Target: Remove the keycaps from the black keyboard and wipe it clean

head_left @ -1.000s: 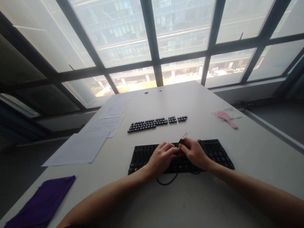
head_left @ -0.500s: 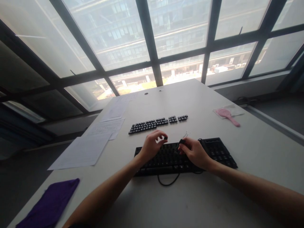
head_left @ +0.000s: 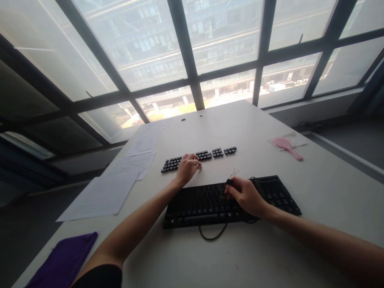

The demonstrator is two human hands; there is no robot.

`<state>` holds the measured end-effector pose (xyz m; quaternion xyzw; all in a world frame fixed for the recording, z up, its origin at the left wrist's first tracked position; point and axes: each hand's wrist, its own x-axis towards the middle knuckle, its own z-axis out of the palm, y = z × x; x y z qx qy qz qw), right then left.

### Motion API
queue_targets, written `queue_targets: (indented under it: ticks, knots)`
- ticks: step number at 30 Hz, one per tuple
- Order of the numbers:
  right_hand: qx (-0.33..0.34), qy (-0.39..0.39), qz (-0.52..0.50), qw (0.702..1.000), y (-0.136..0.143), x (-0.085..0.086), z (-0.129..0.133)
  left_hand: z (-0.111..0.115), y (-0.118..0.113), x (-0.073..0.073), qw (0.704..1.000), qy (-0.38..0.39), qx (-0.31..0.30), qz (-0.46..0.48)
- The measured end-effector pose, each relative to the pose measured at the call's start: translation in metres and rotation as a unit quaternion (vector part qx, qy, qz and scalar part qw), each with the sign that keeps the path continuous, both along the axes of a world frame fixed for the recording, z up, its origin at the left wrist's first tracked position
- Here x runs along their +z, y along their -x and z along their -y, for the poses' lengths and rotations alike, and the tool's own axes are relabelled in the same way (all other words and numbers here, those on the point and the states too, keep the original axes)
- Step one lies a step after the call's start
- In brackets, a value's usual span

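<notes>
My left hand (head_left: 187, 170) is over the near side of the rows of loose black keycaps (head_left: 172, 164). Its fingers are curled down and hide whatever is between them. In my right hand (head_left: 243, 194) is a keycap puller (head_left: 229, 183) with a black grip and thin wire prongs at both ends, its lower prongs just above the keyboard (head_left: 204, 200). That black keyboard lies crosswise in front of me, with bare key positions in its upper left area and caps along the lower rows. Part of it is hidden by my right hand.
Paper sheets (head_left: 99, 196) cover the left side of the white table (head_left: 180, 256). A purple cloth (head_left: 64, 260) lies at the near left edge. To the right is a pink hairbrush (head_left: 286, 147) on a clear bag. A cable loop (head_left: 213, 239) pokes out below the keyboard.
My left hand, which pinched a black keycap above the keyboard, has moved forward and left to the keycap rows. The right hand stays almost in place with the puller.
</notes>
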<state>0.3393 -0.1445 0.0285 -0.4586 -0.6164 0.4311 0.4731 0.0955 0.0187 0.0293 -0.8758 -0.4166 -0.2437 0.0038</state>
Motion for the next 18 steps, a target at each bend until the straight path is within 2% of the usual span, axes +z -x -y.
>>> queue_targets:
  ticks: [3, 12, 15, 18]
  knots:
    - [0.001, 0.001, 0.001, 1.000, 0.000, 0.000, 0.000, -0.008, 0.001, 0.000, 0.999, -0.032, 0.024, -0.017]
    - [0.001, -0.004, 0.002, 1.000, 0.000, 0.000, 0.001, -0.014, -0.002, -0.002, 0.998, -0.020, 0.051, 0.007]
    - [-0.007, -0.006, -0.014, 1.000, 0.000, -0.002, 0.000, -0.012, -0.001, 0.006, 0.998, -0.017, 0.057, 0.018]
    - [-0.024, -0.019, -0.035, 0.999, -0.002, 0.000, 0.001, 0.007, -0.006, 0.020, 0.998, -0.015, 0.049, 0.036]
